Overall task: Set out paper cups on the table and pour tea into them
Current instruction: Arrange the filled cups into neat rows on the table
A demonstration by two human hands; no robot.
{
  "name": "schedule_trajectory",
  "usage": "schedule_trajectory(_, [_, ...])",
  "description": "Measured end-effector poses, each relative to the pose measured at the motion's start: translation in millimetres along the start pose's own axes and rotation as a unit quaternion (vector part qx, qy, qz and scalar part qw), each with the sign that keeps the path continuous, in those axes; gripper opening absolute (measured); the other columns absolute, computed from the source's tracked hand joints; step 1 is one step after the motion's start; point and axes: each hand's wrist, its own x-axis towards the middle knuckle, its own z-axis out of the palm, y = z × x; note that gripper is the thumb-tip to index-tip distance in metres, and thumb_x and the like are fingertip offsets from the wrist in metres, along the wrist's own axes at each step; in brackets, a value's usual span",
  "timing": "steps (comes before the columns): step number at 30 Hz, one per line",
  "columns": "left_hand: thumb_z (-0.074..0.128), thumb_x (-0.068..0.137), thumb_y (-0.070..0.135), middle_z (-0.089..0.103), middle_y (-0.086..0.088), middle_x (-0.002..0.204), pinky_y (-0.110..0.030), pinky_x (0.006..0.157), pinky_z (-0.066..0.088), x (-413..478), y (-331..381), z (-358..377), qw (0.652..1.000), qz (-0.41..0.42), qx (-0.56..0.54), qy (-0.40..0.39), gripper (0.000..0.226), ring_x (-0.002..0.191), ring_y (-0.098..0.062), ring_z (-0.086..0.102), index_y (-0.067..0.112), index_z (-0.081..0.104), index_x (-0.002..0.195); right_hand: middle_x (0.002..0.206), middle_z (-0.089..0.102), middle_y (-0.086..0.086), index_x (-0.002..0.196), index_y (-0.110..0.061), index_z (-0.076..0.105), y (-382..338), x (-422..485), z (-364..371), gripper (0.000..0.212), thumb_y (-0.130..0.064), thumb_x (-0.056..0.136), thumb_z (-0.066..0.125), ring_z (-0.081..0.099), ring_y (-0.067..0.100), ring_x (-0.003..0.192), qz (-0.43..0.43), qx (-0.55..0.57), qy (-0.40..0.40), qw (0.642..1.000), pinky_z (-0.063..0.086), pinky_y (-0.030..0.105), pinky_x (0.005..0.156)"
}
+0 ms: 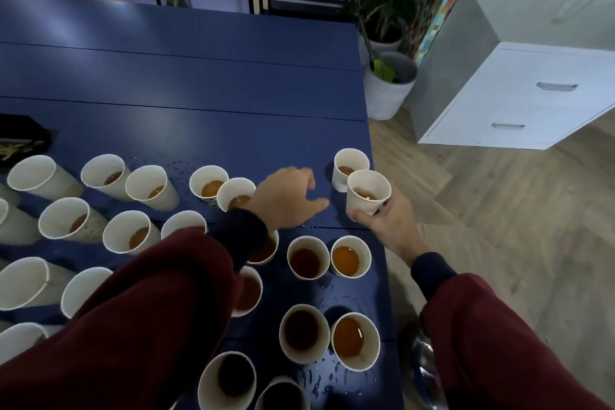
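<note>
Blue table (199, 83) was crowded with tea-filled cups; right hand (386, 223), fingers clamped on a filled cup (367, 191) at the right edge, likely slotting it beside another (349, 166); left hand (286, 196) empty, fingers loosely apart, steadying.

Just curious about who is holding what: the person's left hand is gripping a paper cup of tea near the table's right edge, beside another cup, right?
Not quite. The head view shows the right hand gripping that paper cup, beside another cup near the table edge. The left hand holds nothing.
</note>
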Motion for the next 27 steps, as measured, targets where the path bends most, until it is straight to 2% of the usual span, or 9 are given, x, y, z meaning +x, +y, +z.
schedule_trajectory(3, [0.065, 0.089, 0.047, 0.062, -0.001, 0.1, -0.027, 0.075, 0.039, -12, -16, 14, 1.0, -0.002, 0.004, 0.006, 0.037, 0.091, -0.017, 0.055, 0.016, 0.06, 0.107, 0.113, 0.068, -0.013, 0.121, -0.024, 0.058, 13, 1, 5, 0.064, -0.029, 0.068, 0.093, 0.064, 0.005, 0.102, 0.014, -0.012, -0.031, 0.999, 0.055, 0.032, 0.087])
schedule_trajectory(9, [0.065, 0.089, 0.047, 0.063, 0.001, 0.1, -0.027, 0.078, 0.045, -22, -28, 21, 1.0, -0.003, -0.004, 0.023, 0.035, 0.089, -0.014, 0.056, 0.017, 0.062, 0.108, 0.107, 0.068, -0.018, 0.113, -0.029, 0.058, 17, 3, 13, 0.054, -0.03, 0.071, 0.092, 0.064, 0.001, 0.097, 0.017, -0.008, -0.07, 0.997, 0.052, 0.026, 0.083])
schedule_trajectory(13, [0.065, 0.09, 0.046, 0.063, 0.001, 0.1, -0.027, 0.077, 0.044, -24, -27, 21, 0.999, 0.004, 0.0, 0.035, 0.033, 0.088, -0.014, 0.056, 0.017, 0.062, 0.107, 0.115, 0.066, -0.017, 0.122, -0.03, 0.053, 20, 6, 15, 0.068, -0.029, 0.068, 0.094, 0.063, 0.005, 0.105, 0.024, -0.002, -0.104, 0.994, 0.052, 0.026, 0.088])
schedule_trajectory(16, [0.065, 0.088, 0.05, 0.061, 0.002, 0.097, -0.03, 0.077, 0.048, -27, -14, 24, 0.998, 0.041, -0.005, 0.052, 0.036, 0.086, -0.014, 0.056, 0.018, 0.062, 0.105, 0.123, 0.062, -0.019, 0.132, -0.028, 0.048, 26, 3, 12, 0.08, -0.021, 0.067, 0.093, 0.06, 0.0, 0.113, 0.041, -0.001, -0.121, 0.992, 0.049, 0.021, 0.094])
schedule_trajectory(19, [0.062, 0.083, 0.064, 0.058, 0.004, 0.092, -0.032, 0.072, 0.05, -32, 9, 33, 0.991, 0.116, 0.02, 0.064, 0.048, 0.081, -0.013, 0.053, 0.02, 0.06, 0.103, 0.127, 0.059, -0.017, 0.136, -0.02, 0.045, 30, -4, 6, 0.077, 0.0, 0.074, 0.085, 0.057, -0.01, 0.115, 0.06, 0.017, -0.114, 0.992, 0.048, 0.017, 0.099])
schedule_trajectory(20, [0.06, 0.081, 0.067, 0.058, 0.003, 0.091, -0.033, 0.072, 0.05, -34, 16, 38, 0.988, 0.137, 0.042, 0.062, 0.052, 0.081, -0.014, 0.053, 0.02, 0.06, 0.102, 0.128, 0.059, -0.014, 0.137, -0.019, 0.044, 31, -8, 4, 0.074, 0.006, 0.077, 0.08, 0.057, -0.008, 0.117, 0.07, 0.025, -0.107, 0.991, 0.047, 0.021, 0.104])
schedule_trajectory(22, [0.06, 0.074, 0.071, 0.059, 0.0, 0.091, -0.036, 0.069, 0.049, -38, 29, 49, 0.981, 0.168, 0.089, 0.045, 0.06, 0.08, -0.019, 0.054, 0.018, 0.06, 0.101, 0.134, 0.058, -0.004, 0.14, -0.015, 0.043, 33, -16, -2, 0.071, 0.011, 0.08, 0.071, 0.056, 0.007, 0.125, 0.092, 0.039, -0.083, 0.992, 0.044, 0.029, 0.11])
schedule_trajectory(25, [0.069, 0.065, 0.07, 0.06, -0.004, 0.088, -0.032, 0.06, 0.04, -48, 43, 67, 0.966, 0.211, 0.15, 0.005, 0.064, 0.075, -0.021, 0.053, 0.015, 0.059, 0.096, 0.133, 0.057, 0.0, 0.142, -0.014, 0.044, 34, -30, -12, 0.065, 0.006, 0.086, 0.069, 0.054, 0.014, 0.122, 0.109, 0.022, -0.049, 0.993, 0.044, 0.024, 0.102])
schedule_trajectory(27, [0.072, 0.072, 0.061, 0.06, -0.007, 0.1, -0.033, 0.067, 0.038, -52, 49, 80, 0.96, 0.211, 0.185, 0.004, 0.064, 0.085, -0.023, 0.056, 0.014, 0.055, 0.112, 0.13, 0.06, -0.001, 0.139, -0.015, 0.047, 33, -39, -17, 0.06, 0.004, 0.086, 0.068, 0.057, 0.014, 0.117, 0.101, 0.006, -0.032, 0.994, 0.045, 0.021, 0.094])
